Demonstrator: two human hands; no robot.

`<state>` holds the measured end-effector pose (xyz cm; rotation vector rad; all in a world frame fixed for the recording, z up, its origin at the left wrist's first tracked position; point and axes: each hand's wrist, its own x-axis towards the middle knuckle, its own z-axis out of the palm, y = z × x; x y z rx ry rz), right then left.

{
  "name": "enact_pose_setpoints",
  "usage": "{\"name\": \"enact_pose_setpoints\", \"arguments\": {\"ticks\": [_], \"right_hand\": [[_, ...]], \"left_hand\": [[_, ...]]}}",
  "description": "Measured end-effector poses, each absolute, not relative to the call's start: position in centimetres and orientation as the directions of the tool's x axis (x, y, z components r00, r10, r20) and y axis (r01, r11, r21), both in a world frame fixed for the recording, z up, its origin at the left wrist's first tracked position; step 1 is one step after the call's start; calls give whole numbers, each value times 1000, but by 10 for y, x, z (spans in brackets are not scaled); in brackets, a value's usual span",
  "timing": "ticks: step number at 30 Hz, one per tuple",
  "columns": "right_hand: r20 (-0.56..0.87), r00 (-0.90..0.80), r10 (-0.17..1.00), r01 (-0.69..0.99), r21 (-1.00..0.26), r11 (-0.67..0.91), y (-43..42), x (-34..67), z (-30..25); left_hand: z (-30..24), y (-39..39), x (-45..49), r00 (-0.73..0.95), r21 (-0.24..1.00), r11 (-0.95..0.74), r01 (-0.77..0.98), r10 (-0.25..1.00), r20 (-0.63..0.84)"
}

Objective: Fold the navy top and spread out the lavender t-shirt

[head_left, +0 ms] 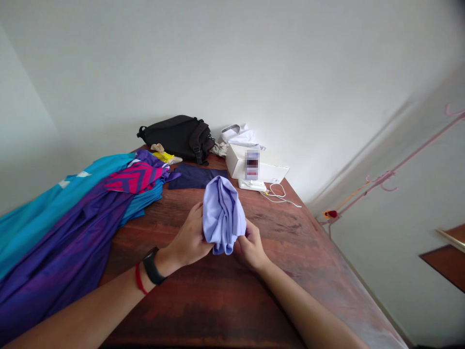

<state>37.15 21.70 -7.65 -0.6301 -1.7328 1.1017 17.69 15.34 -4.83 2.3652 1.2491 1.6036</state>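
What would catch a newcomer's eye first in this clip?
Probably the bunched lavender cloth at the center, held between the left hand and the right hand above the reddish-brown table. Next, the turquoise, purple and pink clothing spread along the table's left side. Farther back, the black bag stands out against the pale wall.

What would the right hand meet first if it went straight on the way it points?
The right hand would first meet the lavender cloth it grips; beyond that, probably the dark blue cloth on the table, though the hand's height is unclear.
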Motion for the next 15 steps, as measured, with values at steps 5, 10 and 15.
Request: {"name": "enact_pose_setpoints", "arguments": {"ticks": [5,10,15], "right_hand": [[370,-188,910,-120,-928,353,232,377,-76],[72,9,997,-407,-911,69,261,388,-70],[25,-37,999,-457,-890,5,277,395,-71]], "left_hand": [[-41,155,171,-120,706,-575,413,734,668],[-24,170,156,-477,826,-515,228,681,556],[-29,189,138,-581,932,-338,132,735,349]]}}
